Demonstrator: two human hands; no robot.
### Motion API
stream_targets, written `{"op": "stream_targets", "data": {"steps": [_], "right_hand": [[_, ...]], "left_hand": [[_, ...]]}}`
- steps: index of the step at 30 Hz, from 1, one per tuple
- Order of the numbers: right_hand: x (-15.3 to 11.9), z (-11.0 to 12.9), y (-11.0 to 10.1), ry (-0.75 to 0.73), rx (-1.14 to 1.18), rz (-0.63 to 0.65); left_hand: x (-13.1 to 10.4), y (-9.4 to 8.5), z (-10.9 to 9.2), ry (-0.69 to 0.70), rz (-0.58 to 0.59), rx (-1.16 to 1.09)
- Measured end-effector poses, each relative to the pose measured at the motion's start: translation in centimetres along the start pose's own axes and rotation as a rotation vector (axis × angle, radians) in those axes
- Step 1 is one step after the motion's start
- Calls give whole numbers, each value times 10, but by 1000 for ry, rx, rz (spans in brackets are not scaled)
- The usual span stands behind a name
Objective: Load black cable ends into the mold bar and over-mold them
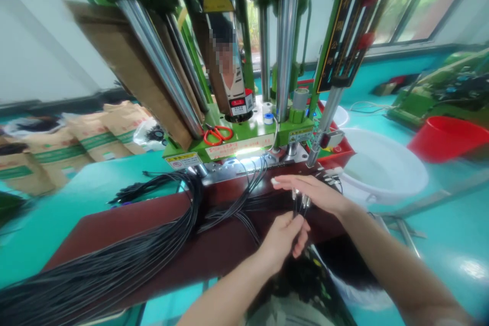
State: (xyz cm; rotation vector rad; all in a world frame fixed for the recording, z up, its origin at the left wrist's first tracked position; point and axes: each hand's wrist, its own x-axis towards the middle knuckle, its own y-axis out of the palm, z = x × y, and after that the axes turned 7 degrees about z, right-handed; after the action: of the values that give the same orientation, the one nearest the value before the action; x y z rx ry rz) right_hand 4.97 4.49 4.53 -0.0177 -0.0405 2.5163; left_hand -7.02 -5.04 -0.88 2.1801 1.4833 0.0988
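My left hand [284,239] is closed round several thin black cables, just below their ends. Metal connectors [304,199] on those cables point upward out of the grip. Over their tips lies my right hand [311,191], its fingers stretched out flat to the left; whether the palm touches the connectors I cannot tell. A white cover sits on one right fingertip. Left of my hands, a thick bundle of black cables [153,249] runs across the dark red tabletop [126,216]. More black cables [248,188] lead to the lit metal plate [244,165] of the green machine [244,135].
Red-handled scissors [217,135] and a tape roll [268,118] lie on the machine's ledge, among upright steel columns [288,56]. A white tub [382,163] and a red tub [446,137] stand right. Paper sacks [61,155] line the left. A dark-lined container is below my right forearm.
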Motion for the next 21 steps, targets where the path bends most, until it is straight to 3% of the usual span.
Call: {"op": "stream_targets", "data": {"steps": [5,10,13,16,21], "right_hand": [[-6,1,-6,30,-144,175],[-8,-7,-12,-53,-103,262],[-4,-7,-14,-65,-6,251],[2,-4,-15,31,-139,218],[14,-5,-10,95,-418,236]], "left_hand": [[13,6,-2,73,-68,-66],[22,6,-5,7,63,-73],[26,7,-6,26,8,-13],[31,8,-4,86,-106,-14],[35,6,0,15,-58,-143]]}}
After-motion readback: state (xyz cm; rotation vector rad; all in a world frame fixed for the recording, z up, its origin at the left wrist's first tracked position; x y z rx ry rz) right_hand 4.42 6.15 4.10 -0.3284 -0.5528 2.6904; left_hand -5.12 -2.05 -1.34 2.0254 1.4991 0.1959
